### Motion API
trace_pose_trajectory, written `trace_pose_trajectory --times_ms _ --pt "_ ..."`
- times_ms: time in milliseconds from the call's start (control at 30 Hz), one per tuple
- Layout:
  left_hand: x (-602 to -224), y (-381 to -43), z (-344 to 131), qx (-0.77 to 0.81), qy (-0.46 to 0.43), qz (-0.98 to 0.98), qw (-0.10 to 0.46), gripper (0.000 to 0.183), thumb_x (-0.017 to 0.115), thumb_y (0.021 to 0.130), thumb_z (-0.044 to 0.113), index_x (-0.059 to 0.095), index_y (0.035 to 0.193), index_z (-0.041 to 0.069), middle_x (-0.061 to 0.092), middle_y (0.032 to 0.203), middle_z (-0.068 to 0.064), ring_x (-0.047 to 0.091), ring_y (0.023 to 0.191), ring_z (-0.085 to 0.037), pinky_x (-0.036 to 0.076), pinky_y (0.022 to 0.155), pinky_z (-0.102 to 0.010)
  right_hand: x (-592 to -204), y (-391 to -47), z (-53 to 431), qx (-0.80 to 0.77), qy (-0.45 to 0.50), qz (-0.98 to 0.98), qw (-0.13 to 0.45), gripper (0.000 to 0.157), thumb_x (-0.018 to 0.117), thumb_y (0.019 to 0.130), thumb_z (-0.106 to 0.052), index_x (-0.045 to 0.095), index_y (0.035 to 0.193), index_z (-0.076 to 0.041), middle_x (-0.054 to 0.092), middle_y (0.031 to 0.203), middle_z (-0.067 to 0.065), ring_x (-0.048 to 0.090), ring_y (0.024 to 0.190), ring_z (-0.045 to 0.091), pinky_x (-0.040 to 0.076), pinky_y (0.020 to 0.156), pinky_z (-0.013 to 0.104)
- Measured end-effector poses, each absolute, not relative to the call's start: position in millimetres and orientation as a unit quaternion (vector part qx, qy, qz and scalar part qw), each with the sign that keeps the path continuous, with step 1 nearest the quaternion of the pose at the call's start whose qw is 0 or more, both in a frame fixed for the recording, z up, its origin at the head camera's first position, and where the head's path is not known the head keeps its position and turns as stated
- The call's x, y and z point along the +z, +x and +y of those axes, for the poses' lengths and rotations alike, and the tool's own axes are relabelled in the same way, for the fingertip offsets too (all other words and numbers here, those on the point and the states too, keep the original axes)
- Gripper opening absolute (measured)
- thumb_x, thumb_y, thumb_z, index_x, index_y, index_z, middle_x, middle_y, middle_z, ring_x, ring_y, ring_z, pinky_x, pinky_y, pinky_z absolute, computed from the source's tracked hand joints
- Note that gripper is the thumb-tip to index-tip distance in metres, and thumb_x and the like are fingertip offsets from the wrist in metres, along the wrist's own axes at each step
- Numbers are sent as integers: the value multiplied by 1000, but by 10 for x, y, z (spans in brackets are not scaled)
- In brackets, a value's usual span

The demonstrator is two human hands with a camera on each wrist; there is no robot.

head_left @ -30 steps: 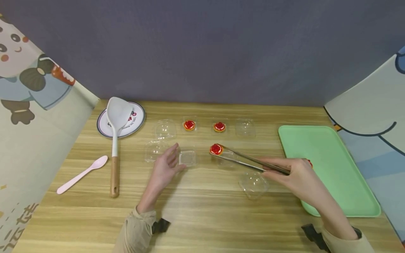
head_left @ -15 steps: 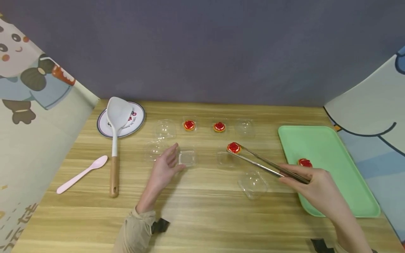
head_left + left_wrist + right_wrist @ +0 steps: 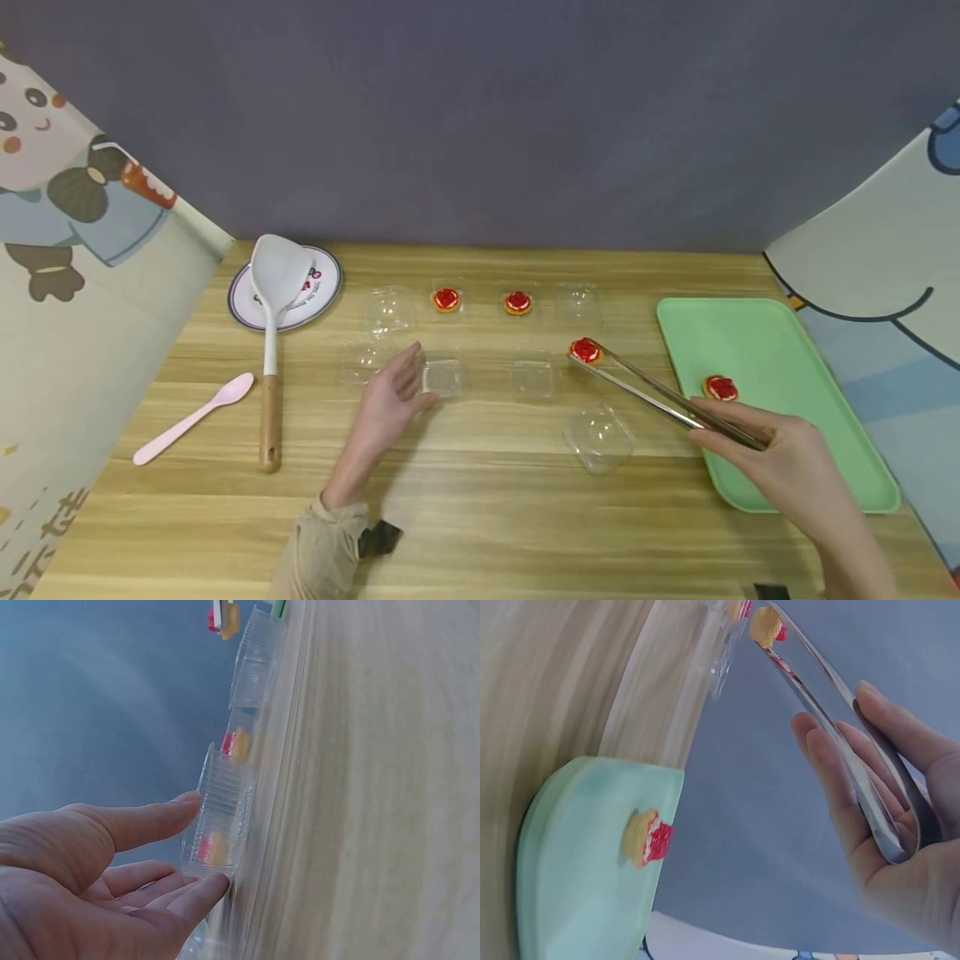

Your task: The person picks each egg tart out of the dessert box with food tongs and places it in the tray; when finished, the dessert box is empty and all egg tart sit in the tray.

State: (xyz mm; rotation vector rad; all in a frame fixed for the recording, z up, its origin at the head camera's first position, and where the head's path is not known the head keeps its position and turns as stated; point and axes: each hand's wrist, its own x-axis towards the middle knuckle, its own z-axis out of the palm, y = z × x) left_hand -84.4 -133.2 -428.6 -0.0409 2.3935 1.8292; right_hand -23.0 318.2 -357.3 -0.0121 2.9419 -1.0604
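My right hand [image 3: 787,471] grips metal tongs [image 3: 656,392], whose tips pinch a small red-topped tart [image 3: 585,351] in the air. In the right wrist view this tart [image 3: 765,627] shows its yellow crust, held well clear of the table. Just left of the held tart lies a clear plastic box base [image 3: 532,377], with its lid [image 3: 598,437] folded towards me. My left hand [image 3: 387,404] is spread beside another clear box [image 3: 442,377], thumb and fingers loosely extended at its edges. That box's lid [image 3: 365,358] is partly behind the left hand.
On the right, a green tray [image 3: 795,450] bears one tart [image 3: 721,387]. Two more tarts, a left one [image 3: 446,300] and a right one [image 3: 517,302], sit in clear boxes at the back. Far left are a plate [image 3: 322,287], a white spatula [image 3: 279,275] and a pink spoon [image 3: 195,418].
My right hand has moved right with the tongs and the tart, from over the clear box to its right side. The tart on the tray has come into full view. My left hand stays put.
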Motion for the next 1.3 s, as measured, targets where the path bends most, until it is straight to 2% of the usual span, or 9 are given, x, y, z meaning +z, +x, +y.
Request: trace_pose_trajectory --times_ms 400,500,667,767,833,900,1000,1167,1300 --pt "-4304 -855 -1328 607 -15 792 70 87 78 90 -9 32 164 -2 34 166 -28 45 146 -47 47 116 -42 -3620 -60 3484 -375 100 921 45 57 83 95 -40 70 144 -14 68 118 -30 49 101 -27 51 70 4" --pt "-4298 -854 -1327 607 -13 791 71 86 78 90 -9 33 164 -3 34 166 -28 45 146 -48 47 116 -43 -3588 -36 3559 -371 151 913 77 68 78 96 -51 62 153 -16 67 128 -25 57 124 -7 59 82 20" --pt "-4300 -867 -1320 605 -14 793 73 88 78 90 -9 32 165 -2 34 167 -27 45 146 -46 47 116 -41 -3597 58 3692 -363 162 917 42 63 78 98 -47 62 153 -19 66 123 -33 50 127 -14 55 82 14" --pt "-4296 -873 -1311 605 -18 793 76 90 78 90 -10 30 165 -1 34 167 -26 45 147 -45 47 116 -39 -3674 119 3793 -359 172 917 8 61 79 99 -42 62 153 -19 55 116 -45 43 126 -20 43 70 -1" --pt "-4294 -872 -1310 604 -17 793 74 90 78 90 -10 31 165 -1 34 167 -26 45 147 -45 47 116 -39 -3707 128 3829 -350 199 915 -1 65 75 102 -42 56 157 -14 59 131 -33 40 148 1 53 95 9" --pt "-4293 -871 -1311 605 -15 793 72 88 78 90 -10 31 165 -2 34 167 -27 44 147 -46 46 117 -41 -3737 139 3859 -347 230 909 -2 70 72 104 -43 49 161 -10 58 150 -11 32 158 29 49 117 34" --pt "-4296 -868 -1315 608 -12 791 69 87 77 90 -11 32 164 -4 34 166 -28 43 148 -47 45 118 -43 -3777 163 3899 -361 264 894 1 73 67 107 -41 39 164 -5 34 168 20 20 157 48 28 119 75" --pt "-4302 -864 -1317 608 -11 791 69 87 77 91 -10 32 164 -3 35 166 -28 43 148 -47 46 118 -43 -3856 260 3991 -411 308 858 -7 71 65 108 -38 34 166 -11 23 172 -3 9 163 24 14 129 66" --pt "-4303 -857 -1313 608 -15 791 71 88 78 90 -9 31 165 -1 35 166 -28 44 147 -46 46 117 -41 -3921 319 4090 -408 328 851 -33 66 64 109 -33 36 165 -12 28 164 -20 14 158 6 15 133 51"
